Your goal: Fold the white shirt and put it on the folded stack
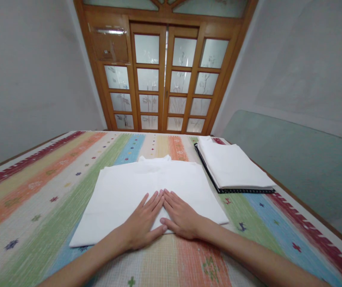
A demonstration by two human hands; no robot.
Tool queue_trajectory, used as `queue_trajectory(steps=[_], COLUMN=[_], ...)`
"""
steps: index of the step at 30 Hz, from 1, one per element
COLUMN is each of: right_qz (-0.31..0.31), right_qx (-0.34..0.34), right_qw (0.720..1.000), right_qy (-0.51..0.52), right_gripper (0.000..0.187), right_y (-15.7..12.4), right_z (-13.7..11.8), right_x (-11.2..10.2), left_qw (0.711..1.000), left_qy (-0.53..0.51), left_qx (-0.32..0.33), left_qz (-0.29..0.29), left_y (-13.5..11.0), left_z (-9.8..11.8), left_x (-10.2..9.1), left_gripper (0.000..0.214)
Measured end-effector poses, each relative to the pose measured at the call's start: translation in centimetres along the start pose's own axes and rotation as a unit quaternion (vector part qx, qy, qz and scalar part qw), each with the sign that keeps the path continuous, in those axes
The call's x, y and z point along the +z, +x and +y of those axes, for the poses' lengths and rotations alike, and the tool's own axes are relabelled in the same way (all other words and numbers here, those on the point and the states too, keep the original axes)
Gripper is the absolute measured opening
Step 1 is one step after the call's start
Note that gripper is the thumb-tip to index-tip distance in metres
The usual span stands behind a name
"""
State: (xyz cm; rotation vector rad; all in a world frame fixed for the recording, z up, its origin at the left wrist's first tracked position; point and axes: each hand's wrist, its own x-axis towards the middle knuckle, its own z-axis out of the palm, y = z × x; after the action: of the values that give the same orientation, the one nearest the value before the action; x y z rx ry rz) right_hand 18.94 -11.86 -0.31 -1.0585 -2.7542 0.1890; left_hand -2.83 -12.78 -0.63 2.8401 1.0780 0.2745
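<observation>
A folded white garment (117,199), likely a shirt with its collar at the far edge, lies flat on the striped cloth in front of me. My left hand (144,223) rests palm down on its near middle part, fingers stretched out. Beside it my right hand (183,215) lies flat on the same fabric. The fingertips and thumbs of both hands meet or almost meet at the centre. Neither hand grips anything. The fabric under the palms is hidden.
Folded white cloth (233,165) lies on top of a black dotted one (242,191) at the right. A striped patterned tablecloth (54,175) covers the table. A greenish headboard-like panel (293,155) borders the right side. Wooden glass-paned doors (162,79) stand beyond the far edge.
</observation>
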Motion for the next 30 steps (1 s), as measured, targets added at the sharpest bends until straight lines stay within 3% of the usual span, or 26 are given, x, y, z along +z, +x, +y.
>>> queue_trajectory(steps=[3,7,18,25,30], right_qz=[-0.007,0.013,0.081,0.099,0.083], right_qx=[-0.010,0.009,0.170,0.192,0.187], right_qw=[1.000,1.000,0.980,0.972,0.973], right_qy=[0.008,0.003,-0.059,-0.096,-0.108], right_gripper=[0.068,0.065,0.062,0.062,0.062], right_y=[0.0,-0.9,-3.9,-5.7,-5.5], right_z=[0.1,1.8,8.4,8.1,7.6], right_x=[0.1,0.3,1.0,1.6,1.5], left_qw=[0.999,1.000,1.000,0.999,0.996], left_qy=[0.007,0.005,-0.006,-0.015,0.005], left_qx=[0.010,0.008,-0.007,-0.006,-0.077], left_qz=[0.032,0.006,-0.011,-0.043,-0.031], left_y=[0.0,-0.7,-1.5,-0.4,2.9], left_z=[0.2,-0.7,-0.9,-2.2,-4.5], left_x=[0.5,0.3,0.0,-0.6,-0.2], left_gripper=[0.072,0.067,0.066,0.069,0.074])
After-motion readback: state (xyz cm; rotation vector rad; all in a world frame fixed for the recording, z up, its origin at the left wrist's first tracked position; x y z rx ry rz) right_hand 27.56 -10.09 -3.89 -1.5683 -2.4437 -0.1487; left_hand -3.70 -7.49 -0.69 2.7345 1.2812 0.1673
